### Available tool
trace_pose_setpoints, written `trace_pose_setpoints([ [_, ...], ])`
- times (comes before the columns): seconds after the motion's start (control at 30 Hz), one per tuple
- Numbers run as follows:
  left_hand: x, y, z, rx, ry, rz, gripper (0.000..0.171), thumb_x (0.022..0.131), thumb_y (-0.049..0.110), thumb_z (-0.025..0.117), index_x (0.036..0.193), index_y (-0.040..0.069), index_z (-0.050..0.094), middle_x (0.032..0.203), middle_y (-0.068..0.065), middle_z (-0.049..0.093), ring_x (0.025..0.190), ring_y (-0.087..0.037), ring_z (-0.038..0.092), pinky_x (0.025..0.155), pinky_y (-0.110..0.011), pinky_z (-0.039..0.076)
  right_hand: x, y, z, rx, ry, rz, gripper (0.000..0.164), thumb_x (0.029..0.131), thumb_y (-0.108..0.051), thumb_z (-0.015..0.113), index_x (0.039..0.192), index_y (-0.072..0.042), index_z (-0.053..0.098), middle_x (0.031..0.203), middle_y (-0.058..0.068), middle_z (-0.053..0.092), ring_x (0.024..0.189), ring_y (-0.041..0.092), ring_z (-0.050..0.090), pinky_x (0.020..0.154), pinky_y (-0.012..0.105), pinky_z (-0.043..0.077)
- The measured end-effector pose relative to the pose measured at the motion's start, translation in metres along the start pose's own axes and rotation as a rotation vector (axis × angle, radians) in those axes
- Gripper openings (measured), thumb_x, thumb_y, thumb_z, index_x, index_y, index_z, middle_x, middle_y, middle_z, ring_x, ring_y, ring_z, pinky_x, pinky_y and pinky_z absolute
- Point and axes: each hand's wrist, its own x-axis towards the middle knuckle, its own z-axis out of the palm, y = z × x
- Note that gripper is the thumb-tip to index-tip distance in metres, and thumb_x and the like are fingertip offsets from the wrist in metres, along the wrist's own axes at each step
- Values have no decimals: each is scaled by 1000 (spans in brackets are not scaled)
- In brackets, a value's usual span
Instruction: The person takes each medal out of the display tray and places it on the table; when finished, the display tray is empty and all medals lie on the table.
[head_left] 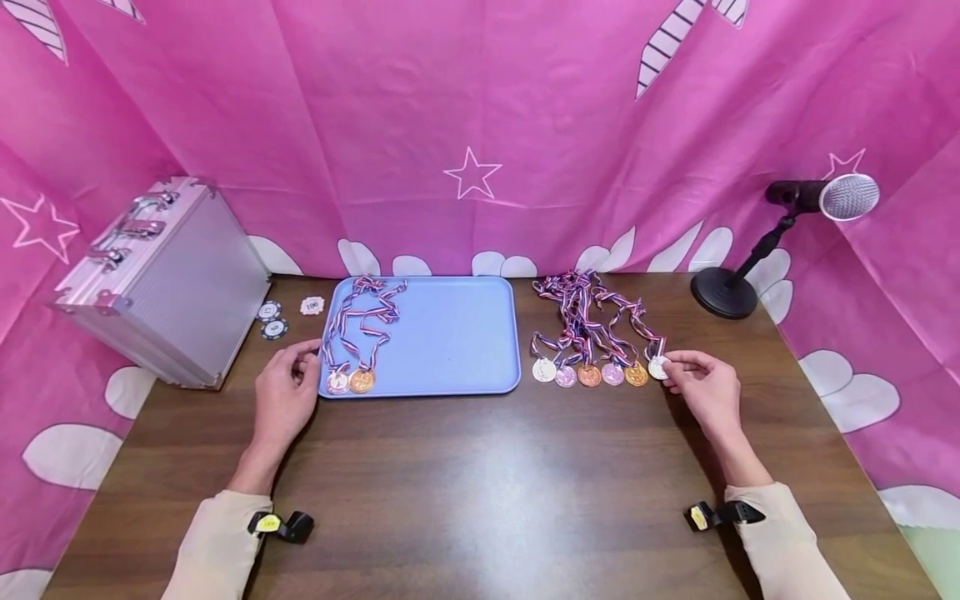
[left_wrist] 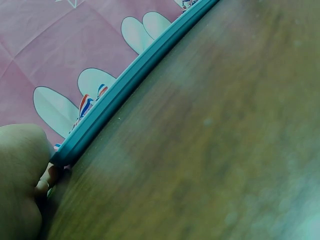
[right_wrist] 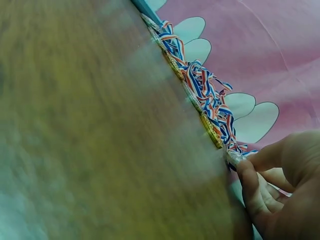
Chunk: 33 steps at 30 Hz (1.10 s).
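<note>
My left hand [head_left: 287, 390] grips the left edge of a blue tray [head_left: 450, 333], with a fingertip showing beneath the rim in the left wrist view. On the tray's left side lie a pinkish medal [head_left: 338, 382] and a gold medal [head_left: 362, 381] with striped ribbons. Between the thumb and fingers of my right hand [head_left: 705, 387] is a silver medal [head_left: 657, 367], pinched at its edge. It sits at the right end of a row of several medals, among them a bronze medal [head_left: 589, 376] and another silver one [head_left: 543, 370]. Their red, white and blue ribbons [head_left: 577, 308] lie tangled behind.
A silver case [head_left: 165, 283] stands at the left. Beside it lie dark poker chips [head_left: 274, 328] and a pale chip [head_left: 312, 306] marked 100. At the back right, a microphone [head_left: 847, 197] rises on a black stand [head_left: 723, 292]. A pink curtain [head_left: 420, 108] hangs behind the wooden table [head_left: 420, 483].
</note>
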Motion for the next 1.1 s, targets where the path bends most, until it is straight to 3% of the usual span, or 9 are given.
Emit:
trace_pose_setpoints([
  [0.23,1,0,1,-1,0,7,31,111,9,59,136,-1,74,108,-18,67,94,-22,55,77,-23,40,-2,6,-4,-202,38,-42,24,100,-11,81,115,8,81,76,-5,77,59,-5,63,55,16,51],
  [0.47,0,-1,1,-3,-2,3,31,111,9,60,136,-1,74,107,-17,67,94,-22,55,76,-22,39,-5,12,1,-337,101,-143,18,93,-17,90,103,-2,87,79,0,80,61,-11,59,62,15,42],
  [0.83,1,0,0,-3,-22,-20,32,112,11,59,139,0,73,110,-18,66,96,-23,56,77,-24,40,-8,17,4,-198,149,-130,16,94,-10,88,103,3,84,73,-21,70,61,-9,61,59,12,45],
  [1.1,0,0,0,0,-23,-27,32,112,12,59,139,0,73,109,-17,66,95,-23,55,77,-24,40,-11,17,7,-77,179,-140,16,95,-8,86,104,4,83,72,-20,71,58,-7,63,59,11,50],
])
